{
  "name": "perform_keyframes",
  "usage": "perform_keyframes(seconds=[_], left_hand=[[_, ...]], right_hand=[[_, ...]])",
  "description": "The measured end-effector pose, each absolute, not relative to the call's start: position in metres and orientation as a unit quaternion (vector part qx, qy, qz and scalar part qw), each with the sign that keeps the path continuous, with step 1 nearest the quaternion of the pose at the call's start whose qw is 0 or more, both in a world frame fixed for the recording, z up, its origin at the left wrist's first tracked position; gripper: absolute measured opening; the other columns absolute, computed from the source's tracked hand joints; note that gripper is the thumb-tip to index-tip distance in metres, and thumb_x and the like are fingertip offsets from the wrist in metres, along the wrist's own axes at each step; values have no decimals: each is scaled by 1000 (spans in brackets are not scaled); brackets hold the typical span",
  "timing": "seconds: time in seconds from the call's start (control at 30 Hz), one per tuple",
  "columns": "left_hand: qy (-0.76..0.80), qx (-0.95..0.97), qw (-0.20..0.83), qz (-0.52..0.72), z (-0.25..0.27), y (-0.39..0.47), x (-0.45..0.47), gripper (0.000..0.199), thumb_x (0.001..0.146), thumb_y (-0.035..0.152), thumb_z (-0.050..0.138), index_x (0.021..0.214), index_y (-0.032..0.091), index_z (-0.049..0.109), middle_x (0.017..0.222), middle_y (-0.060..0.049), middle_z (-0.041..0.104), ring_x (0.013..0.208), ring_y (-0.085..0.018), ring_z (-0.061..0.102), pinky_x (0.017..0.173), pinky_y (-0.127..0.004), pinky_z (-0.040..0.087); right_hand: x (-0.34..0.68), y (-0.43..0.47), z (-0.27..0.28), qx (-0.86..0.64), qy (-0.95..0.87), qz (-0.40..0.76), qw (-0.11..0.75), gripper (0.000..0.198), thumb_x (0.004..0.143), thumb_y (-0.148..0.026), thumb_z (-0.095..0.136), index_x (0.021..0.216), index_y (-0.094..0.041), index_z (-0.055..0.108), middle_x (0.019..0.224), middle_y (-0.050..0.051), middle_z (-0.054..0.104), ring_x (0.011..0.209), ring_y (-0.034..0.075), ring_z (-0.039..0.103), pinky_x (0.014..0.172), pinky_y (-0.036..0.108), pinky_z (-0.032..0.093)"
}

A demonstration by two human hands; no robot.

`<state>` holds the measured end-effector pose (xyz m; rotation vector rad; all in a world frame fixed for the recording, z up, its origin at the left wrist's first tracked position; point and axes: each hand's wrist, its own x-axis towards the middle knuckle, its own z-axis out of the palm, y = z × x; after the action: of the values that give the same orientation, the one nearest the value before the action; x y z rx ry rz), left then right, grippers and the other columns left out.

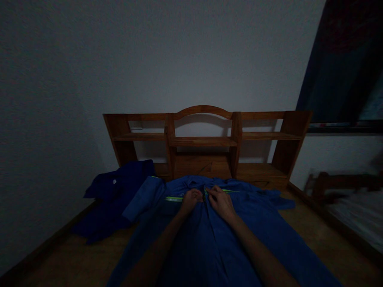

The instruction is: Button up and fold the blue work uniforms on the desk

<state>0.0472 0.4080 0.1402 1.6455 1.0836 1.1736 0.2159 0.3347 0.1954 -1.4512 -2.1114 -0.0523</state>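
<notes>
A blue jacket (191,243) with yellow-green trim lies spread out in front of me, its collar end toward the shelf unit. My left hand (192,199) is closed at the upper middle of its front, fingers curled against the fabric. Close beside it, my right hand (220,200) pinches the other edge of the front opening. Between the two hands runs the front seam, going down toward me. The dim light hides whether a zip or a button is in the fingers.
A darker blue garment (119,191) lies crumpled at the left, touching the jacket's sleeve. Behind stands a wooden shelf unit (203,141) against the grey wall (191,59). A dark window (344,67) is at the upper right, with wooden furniture and pale cloth (356,211) below it.
</notes>
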Motion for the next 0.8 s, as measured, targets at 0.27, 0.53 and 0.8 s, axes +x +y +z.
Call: perform_keyframes(seconds=[0.27,0.53,0.8], left_hand=[[434,652,400,476,137,403,51,18,62,7,49,76,13,58,71,-3,64,66,-12,60,64,-23,47],[477,672,322,466,141,392,53,22,62,5,44,75,15,59,69,-1,62,66,-12,57,61,-21,43],[473,701,270,460,146,385,57,17,71,9,42,77,16,57,68,0,59,64,-12,55,61,-21,41]], right_hand=[[208,335,181,-474,-812,29,339,30,91,-22,43,115,-26,60,98,2,59,88,13,57,77,21,43],[212,343,175,-484,-800,43,353,28,91,-23,43,111,-25,62,98,3,62,88,14,59,79,24,44],[215,346,172,-481,-790,49,377,26,90,-23,44,108,-24,63,99,3,63,90,14,59,81,25,43]])
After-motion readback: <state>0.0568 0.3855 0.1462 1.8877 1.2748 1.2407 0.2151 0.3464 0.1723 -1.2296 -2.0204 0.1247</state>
